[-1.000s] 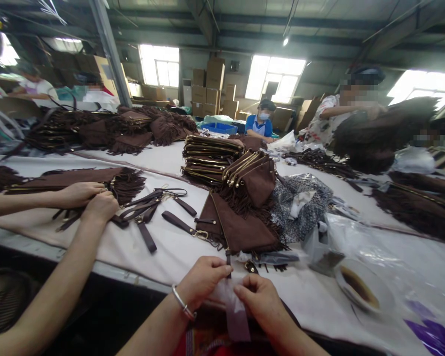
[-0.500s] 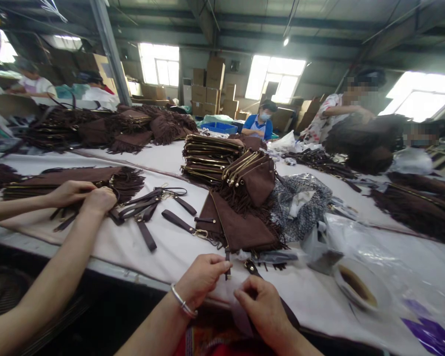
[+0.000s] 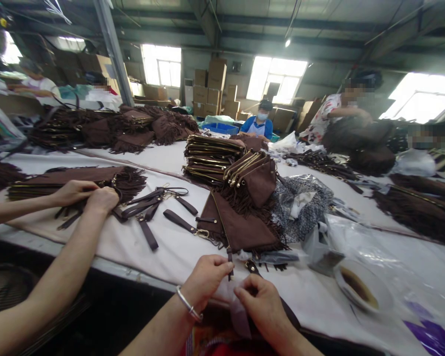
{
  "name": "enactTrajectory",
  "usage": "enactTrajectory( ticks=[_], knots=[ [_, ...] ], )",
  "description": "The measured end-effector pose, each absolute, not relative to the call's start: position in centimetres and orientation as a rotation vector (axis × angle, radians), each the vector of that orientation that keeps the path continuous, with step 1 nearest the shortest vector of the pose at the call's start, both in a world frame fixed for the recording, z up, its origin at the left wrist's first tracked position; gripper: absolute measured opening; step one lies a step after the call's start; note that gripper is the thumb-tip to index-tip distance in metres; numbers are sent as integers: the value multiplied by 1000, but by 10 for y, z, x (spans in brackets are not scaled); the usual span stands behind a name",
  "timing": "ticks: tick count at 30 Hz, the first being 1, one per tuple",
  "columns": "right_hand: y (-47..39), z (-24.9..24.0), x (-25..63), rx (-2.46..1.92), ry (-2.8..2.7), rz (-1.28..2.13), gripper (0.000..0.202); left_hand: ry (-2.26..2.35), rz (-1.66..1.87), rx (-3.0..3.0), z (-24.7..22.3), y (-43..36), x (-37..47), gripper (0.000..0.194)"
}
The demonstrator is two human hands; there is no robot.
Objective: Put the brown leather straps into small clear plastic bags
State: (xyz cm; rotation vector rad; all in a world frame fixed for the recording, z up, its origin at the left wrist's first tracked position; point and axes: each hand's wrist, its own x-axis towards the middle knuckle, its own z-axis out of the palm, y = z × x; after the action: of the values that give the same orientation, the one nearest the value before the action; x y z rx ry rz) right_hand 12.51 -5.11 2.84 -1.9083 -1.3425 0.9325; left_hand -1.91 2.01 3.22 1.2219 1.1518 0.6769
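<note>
My left hand [image 3: 208, 277], with a silver bangle at the wrist, pinches the dark zipper pull [image 3: 230, 262] of a brown fringed bag [image 3: 241, 225]. Just right of it, my right hand [image 3: 261, 299] has thumb and forefinger closed on a thin translucent strip [image 3: 240, 314] that hangs over the table edge. A dark strap with a stud [image 3: 251, 267] lies behind my right hand and continues beneath it. A wrist strap with a gold clasp [image 3: 202, 233] rests against the bag's left side.
Bags are stacked [image 3: 211, 158] behind. Loose straps [image 3: 148, 207] lie left, beside a co-worker's hands [image 3: 102, 200]. A patterned cloth [image 3: 300, 205], a roll of tape [image 3: 358, 287] and clear plastic [image 3: 378, 247] are on the right. Other people sit or stand beyond.
The translucent strip now spans closer to the zipper pull, between my hands. My hands have barely moved. The view has shifted slightly.
</note>
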Motion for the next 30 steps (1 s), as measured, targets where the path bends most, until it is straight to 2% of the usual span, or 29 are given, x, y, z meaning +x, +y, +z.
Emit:
enactTrajectory(
  ticks=[25, 30],
  knots=[
    [-57, 13, 129, -1660, -1097, 1246, 17, 1207, 741, 1020, 31, 15, -16, 23],
    [-58, 14, 128, -1643, -1128, 1222, 15, 1205, 720, 969, 33, 13, -15, 23]
  ],
)
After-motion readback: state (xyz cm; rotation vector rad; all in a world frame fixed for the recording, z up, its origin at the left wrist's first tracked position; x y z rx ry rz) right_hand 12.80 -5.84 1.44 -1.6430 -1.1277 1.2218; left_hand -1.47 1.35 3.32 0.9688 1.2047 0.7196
